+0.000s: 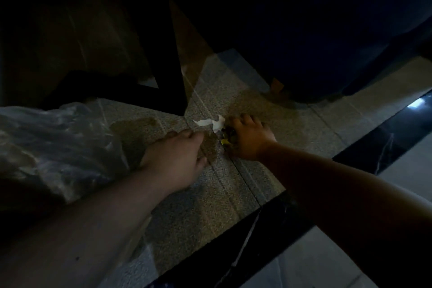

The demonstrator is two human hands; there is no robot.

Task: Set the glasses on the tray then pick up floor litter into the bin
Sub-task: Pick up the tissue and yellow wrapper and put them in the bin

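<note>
Bare speckled floor (210, 206) lay open between the two forearms, leaving room to reach forward. A crumpled plastic bag (53, 147) crowded the left side, a black furniture leg (173, 72) stood just ahead, and a dark bulky object (304, 42) closed off the upper right.

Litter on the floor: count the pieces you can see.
2 at least: a white paper scrap on the speckled tile between the hands, and yellow-dark bits gathered under the right hand. The hand may hide more; the scene is dim.
</note>
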